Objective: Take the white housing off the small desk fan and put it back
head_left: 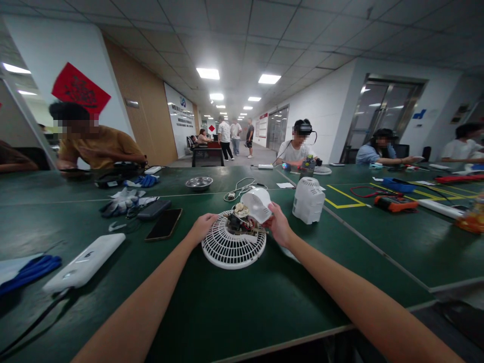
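Note:
A round white fan grille (232, 255) lies on the green table in front of me. On top of it sits an exposed motor assembly (239, 223) with dark parts and wires. My left hand (203, 228) is closed on the grille's left rim. A white rounded plastic cover (257, 204) is gripped in my right hand (280, 225), tilted just above the right side of the motor. Part of another pale piece shows on the table beneath my right wrist. To the right stands a white plastic housing (309, 201) with slots in its top.
Behind the grille are a coiled white cable (242, 187) and a metal bowl (199, 183). A phone (164, 224), a white power bank (87, 262) and gloves (123, 202) lie left. An orange multimeter (396, 203) lies right. Several people sit across the table.

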Tool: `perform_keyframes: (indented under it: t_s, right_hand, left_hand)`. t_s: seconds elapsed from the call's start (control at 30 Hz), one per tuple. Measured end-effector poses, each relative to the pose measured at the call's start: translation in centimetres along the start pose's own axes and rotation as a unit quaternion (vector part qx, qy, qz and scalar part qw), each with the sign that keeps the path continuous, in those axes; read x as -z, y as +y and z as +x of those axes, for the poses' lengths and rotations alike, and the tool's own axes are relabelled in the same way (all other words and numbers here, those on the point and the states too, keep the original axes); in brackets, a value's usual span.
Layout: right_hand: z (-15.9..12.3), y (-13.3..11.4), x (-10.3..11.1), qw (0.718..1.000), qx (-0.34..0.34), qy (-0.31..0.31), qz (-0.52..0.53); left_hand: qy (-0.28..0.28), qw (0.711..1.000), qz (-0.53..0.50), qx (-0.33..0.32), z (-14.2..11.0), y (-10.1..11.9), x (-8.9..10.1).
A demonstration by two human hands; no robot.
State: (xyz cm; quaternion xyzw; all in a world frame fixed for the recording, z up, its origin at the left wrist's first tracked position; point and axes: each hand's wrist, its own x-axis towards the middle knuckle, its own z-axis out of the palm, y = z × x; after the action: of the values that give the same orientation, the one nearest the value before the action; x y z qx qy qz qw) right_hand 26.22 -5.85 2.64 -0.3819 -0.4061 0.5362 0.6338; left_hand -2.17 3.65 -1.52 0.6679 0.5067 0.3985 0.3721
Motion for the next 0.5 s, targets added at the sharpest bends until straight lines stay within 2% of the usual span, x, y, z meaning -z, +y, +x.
perform_keyframes:
  t_s: [0.17,0.33,0.4,0.5]
  right_hand:
    - [-0.7,-0.3,-0.5,0.993,0.088,-0.02,-0.073]
    - [-1.8,-0.6,-1.1,0.971,0.154,-0.095,-0.154]
    - [-2.2,-0.7,-1.3,0.949,0.184,-0.117,-0.226]
    - [-2.6,-1.0,-1.5,0.895,0.232,-0.129,-0.358]
  left_hand:
    - [-0.001,1.0,0.007,-0.005,0.1,0.0,0.0]
    - [-0.005,1.0,0.001,-0.002,0.2,-0.2,0.0]
    - [-0.006,1.0,0.003,-0.006,0.3,-0.3,0.0]
    - [-0.007,1.0,0.015,-0.022,0.4,-0.4,0.0]
